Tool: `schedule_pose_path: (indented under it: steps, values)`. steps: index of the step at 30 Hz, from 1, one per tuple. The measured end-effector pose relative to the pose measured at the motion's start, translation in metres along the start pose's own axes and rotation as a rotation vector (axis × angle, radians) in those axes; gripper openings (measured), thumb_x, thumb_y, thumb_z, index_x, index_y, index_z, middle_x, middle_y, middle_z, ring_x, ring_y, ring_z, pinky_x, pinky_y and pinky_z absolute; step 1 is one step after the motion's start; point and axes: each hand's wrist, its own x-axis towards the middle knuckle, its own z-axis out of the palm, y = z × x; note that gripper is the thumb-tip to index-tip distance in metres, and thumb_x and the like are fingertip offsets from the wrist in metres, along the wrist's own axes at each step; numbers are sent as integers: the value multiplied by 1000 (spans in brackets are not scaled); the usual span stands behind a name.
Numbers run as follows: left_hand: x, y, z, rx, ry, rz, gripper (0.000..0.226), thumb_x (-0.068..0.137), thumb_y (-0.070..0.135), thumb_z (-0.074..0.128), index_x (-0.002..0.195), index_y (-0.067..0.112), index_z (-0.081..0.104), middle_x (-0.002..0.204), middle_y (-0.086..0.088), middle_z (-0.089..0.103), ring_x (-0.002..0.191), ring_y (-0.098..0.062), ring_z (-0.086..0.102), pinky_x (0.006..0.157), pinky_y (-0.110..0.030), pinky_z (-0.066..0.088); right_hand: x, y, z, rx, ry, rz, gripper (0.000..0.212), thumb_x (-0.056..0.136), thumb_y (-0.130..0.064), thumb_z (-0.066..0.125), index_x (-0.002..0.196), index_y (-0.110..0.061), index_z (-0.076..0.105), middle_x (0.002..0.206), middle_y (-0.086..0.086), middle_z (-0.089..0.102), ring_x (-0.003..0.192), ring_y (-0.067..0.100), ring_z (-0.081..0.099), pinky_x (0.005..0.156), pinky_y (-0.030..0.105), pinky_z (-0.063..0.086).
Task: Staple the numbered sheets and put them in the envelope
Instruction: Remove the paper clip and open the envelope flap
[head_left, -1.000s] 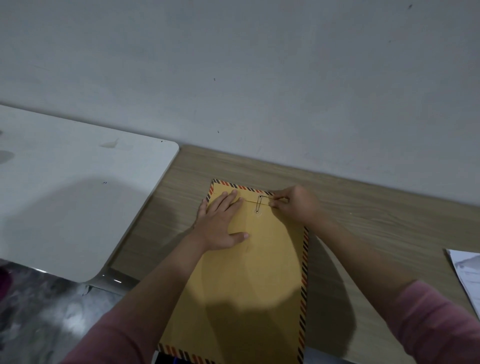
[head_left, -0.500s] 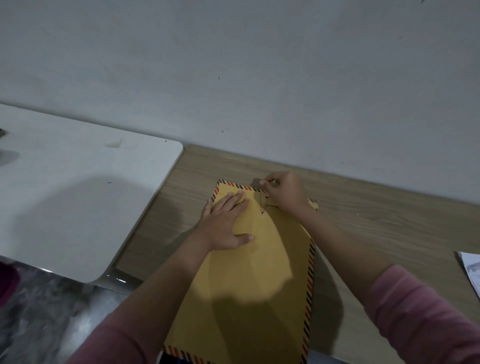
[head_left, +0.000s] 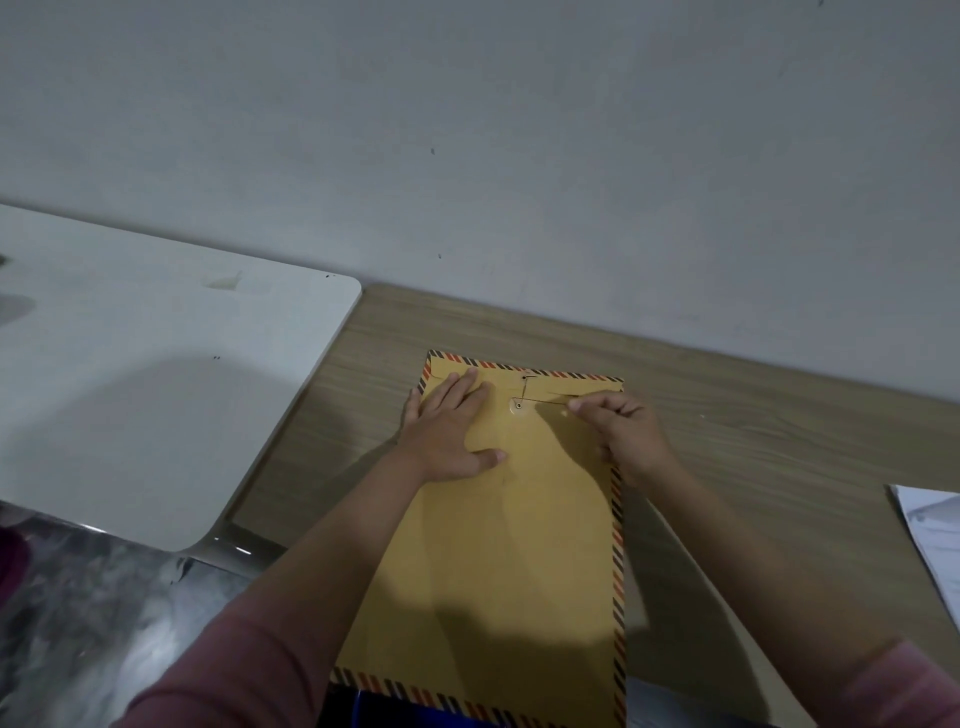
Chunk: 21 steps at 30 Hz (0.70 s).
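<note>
Now the envelope (head_left: 498, 545), lying flat on the wooden table (head_left: 753, 447), is being pinned by the open left hand (head_left: 447, 431); its string (head_left: 545, 399) is being pinched by the right hand (head_left: 618, 426), likely for winding around the button (head_left: 519, 406).

I see a plain grey wall (head_left: 519, 130) beyond my fingertips. Under them runs a wood-grain desk (head_left: 727, 431); off left of the fingers sits a white rounded-corner table (head_left: 130, 389), with marbled grey floor (head_left: 78, 623) below it, dimly lit.
</note>
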Motion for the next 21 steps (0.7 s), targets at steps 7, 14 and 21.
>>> schedule_pose_path:
  steps: [7,14,21]
  values:
    - [2,6,1,18,-30,-50,98,78,67,55,152,34,-1,159,14,-19,146,-8,-17,116,-52,-12,-27,16,33,-146,-232,-189,6,80,-8,70,77,-7,74,45,-7,46,47,13,34,49,22,32]
    - [-1,6,1,20,-30,-48,97,79,69,52,152,32,-1,159,13,-18,146,-9,-16,115,-53,-12,-28,17,18,-142,-83,-165,6,79,-11,72,74,-12,74,51,5,44,52,18,37,61,30,37]
    - [-12,2,1,43,-40,6,95,80,68,53,152,34,0,159,15,-18,147,-9,-15,116,-53,-12,-27,13,-27,-183,264,-114,13,83,-18,67,71,-20,70,65,10,64,58,16,52,58,30,43]
